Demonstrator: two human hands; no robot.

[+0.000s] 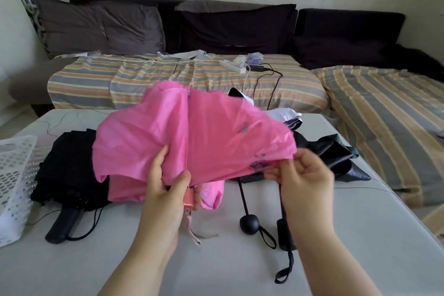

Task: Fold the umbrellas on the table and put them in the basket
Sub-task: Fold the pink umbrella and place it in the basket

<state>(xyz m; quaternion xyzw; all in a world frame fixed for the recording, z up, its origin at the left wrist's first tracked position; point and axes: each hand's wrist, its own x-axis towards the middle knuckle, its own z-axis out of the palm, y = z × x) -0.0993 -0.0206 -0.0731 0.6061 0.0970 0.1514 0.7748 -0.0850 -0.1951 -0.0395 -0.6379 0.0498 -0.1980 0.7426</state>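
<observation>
A pink umbrella (192,132) is held above the grey table (216,259), its canopy loose and half collapsed around a metal shaft. My left hand (168,185) grips its pink handle and the fabric just above it. My right hand (300,175) pinches the canopy's right edge. A black folded umbrella (69,175) lies at the left beside a white perforated basket (14,182) at the table's left edge. Two more black umbrellas lie at the right, one with a ball handle (249,223), the other with a straight handle (283,230) partly hidden by my right forearm.
Behind the table stands a sofa bed with striped covers (168,79) and dark cushions (101,29). A white power strip (231,66) with cables lies on it. A thin cable runs across the table's far left part.
</observation>
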